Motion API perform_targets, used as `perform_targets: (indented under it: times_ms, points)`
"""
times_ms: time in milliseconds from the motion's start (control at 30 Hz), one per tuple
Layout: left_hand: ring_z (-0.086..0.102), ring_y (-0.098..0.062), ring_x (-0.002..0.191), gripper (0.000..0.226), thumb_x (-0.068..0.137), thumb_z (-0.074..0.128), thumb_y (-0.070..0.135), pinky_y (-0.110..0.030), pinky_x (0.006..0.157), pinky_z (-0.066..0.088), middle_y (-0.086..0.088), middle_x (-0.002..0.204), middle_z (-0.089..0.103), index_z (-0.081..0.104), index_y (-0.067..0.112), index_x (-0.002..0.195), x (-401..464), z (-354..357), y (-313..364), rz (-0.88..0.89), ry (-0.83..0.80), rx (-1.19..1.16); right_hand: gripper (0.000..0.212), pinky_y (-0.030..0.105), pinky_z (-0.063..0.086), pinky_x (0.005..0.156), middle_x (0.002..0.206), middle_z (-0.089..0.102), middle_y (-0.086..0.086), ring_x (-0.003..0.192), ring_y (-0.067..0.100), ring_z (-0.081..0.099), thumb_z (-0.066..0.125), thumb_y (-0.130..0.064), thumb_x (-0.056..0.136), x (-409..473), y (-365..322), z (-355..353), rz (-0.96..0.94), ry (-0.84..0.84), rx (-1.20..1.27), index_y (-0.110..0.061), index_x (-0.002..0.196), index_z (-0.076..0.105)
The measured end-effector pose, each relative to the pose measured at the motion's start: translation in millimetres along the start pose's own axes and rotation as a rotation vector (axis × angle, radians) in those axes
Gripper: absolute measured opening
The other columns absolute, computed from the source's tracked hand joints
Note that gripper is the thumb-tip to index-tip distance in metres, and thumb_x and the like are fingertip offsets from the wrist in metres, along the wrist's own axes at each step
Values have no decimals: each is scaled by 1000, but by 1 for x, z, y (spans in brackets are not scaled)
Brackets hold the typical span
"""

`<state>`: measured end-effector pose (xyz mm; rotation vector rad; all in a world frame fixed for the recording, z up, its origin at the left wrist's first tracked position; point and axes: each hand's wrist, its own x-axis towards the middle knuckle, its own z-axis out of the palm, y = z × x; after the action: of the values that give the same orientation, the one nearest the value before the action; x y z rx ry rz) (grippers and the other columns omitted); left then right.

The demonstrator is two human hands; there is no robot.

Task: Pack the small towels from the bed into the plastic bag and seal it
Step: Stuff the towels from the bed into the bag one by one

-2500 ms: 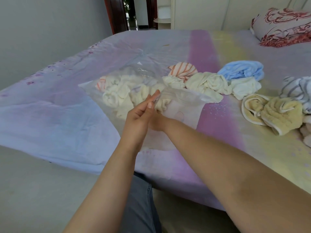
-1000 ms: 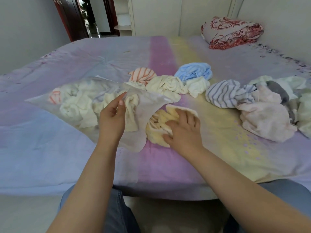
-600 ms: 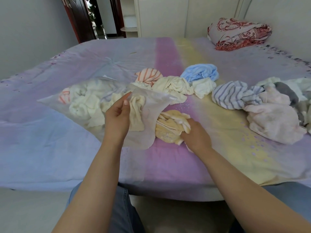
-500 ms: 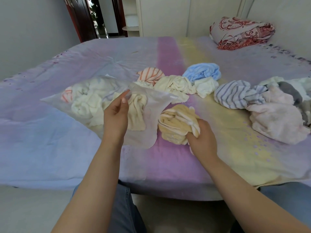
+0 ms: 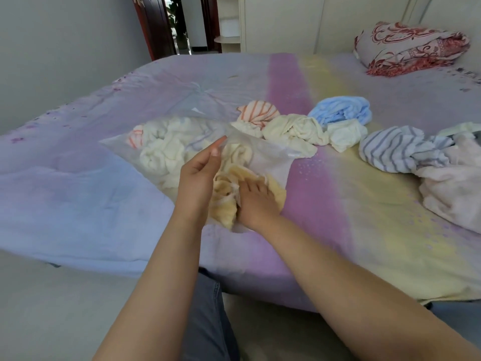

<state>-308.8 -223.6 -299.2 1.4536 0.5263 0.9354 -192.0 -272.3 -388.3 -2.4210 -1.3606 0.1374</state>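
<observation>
A clear plastic bag (image 5: 270, 155) lies on the bed, holding several cream and striped towels (image 5: 161, 149). My left hand (image 5: 199, 175) pinches the upper edge of the bag's mouth and holds it up. My right hand (image 5: 256, 201) grips a yellow towel (image 5: 223, 194) and has it in the bag's mouth, fingers partly buried in the cloth. Loose towels lie beyond the bag: an orange-striped one (image 5: 259, 114), a cream one (image 5: 294, 130), a light blue one (image 5: 341, 109), a white one (image 5: 346, 134).
A blue-striped towel (image 5: 395, 149) and a pale pink towel (image 5: 453, 191) lie at the right. A red-patterned folded quilt (image 5: 411, 48) sits at the far right corner. The bed's near edge (image 5: 130, 267) runs just in front of my knees.
My right hand gathered the yellow towel from the bed beside the bag and moved it left into the bag's mouth. My left hand kept holding the bag's edge up.
</observation>
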Motion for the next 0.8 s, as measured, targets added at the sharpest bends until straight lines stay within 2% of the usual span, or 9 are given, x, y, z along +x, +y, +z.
perform_targets:
  times_ms: [100, 167, 267, 400, 467, 533, 600, 700, 800]
  points:
    - [60, 2, 120, 28, 104, 49, 22, -15, 93, 49, 6, 127, 69, 66, 24, 125, -2, -9, 1, 5, -13, -4, 80, 45, 23, 115, 153, 21, 9, 144, 29, 16, 61, -22, 80, 3, 12, 5, -32, -98, 358, -21, 147, 17]
    - [61, 4, 117, 27, 104, 49, 23, -8, 83, 49, 7, 126, 69, 67, 26, 124, -1, -11, 0, 4, -20, -10, 80, 41, 26, 115, 151, 25, 5, 141, 23, 23, 63, -16, 76, -17, 16, -4, -107, 79, 567, -23, 145, 25]
    - [58, 6, 121, 26, 103, 50, 24, -6, 86, 48, 10, 127, 69, 68, 29, 122, 0, -7, -3, 1, -48, -2, 51, 39, 44, 98, 130, 47, 0, 118, 20, 47, 55, -35, 79, -53, 25, -10, -128, 443, 374, -23, 128, 47]
    - [55, 0, 128, 26, 102, 52, 24, -21, 105, 43, 10, 130, 67, 69, 29, 121, 0, -5, -10, -44, -72, -47, 63, 37, 49, 82, 129, 46, -6, 105, 22, 57, 55, -64, 79, -62, 19, -10, 71, -19, 324, -32, 130, 37]
    - [55, -7, 131, 26, 102, 52, 25, -33, 114, 38, 8, 130, 68, 72, 29, 118, 0, -7, -12, -71, -80, -92, 65, 33, 49, 74, 119, 51, -9, 98, 18, 59, 59, -66, 73, -40, 7, -4, 64, -67, 358, -28, 124, 42]
    - [56, -5, 129, 26, 103, 50, 22, -33, 115, 37, 9, 126, 70, 73, 29, 114, -1, -5, -14, -81, -71, -116, 62, 34, 53, 71, 107, 58, -8, 91, 15, 61, 53, -69, 67, -11, -13, 6, 31, -47, 379, -28, 112, 50]
    - [56, -3, 128, 25, 103, 50, 20, -32, 116, 35, 9, 124, 71, 72, 27, 113, -2, -2, -15, -81, -70, -127, 61, 38, 51, 85, 119, 57, 2, 104, 21, 58, 46, -61, 75, 22, -32, 18, -7, -101, 333, -24, 123, 48]
    - [54, -14, 133, 26, 101, 53, 24, -43, 120, 31, -1, 131, 67, 72, 21, 118, 3, -6, -18, -82, -70, -171, 47, 48, 37, 107, 142, 43, 20, 129, 37, 43, 45, -20, 95, 70, -48, 29, -39, -156, 262, -3, 138, 39]
    - [52, -17, 135, 32, 99, 53, 26, -45, 121, 29, -4, 136, 64, 69, 15, 125, 11, -14, -16, -67, -48, -187, 39, 49, 35, 108, 137, 49, 22, 128, 38, 44, 45, -17, 96, 94, -54, 23, -90, -257, 321, 0, 131, 48]
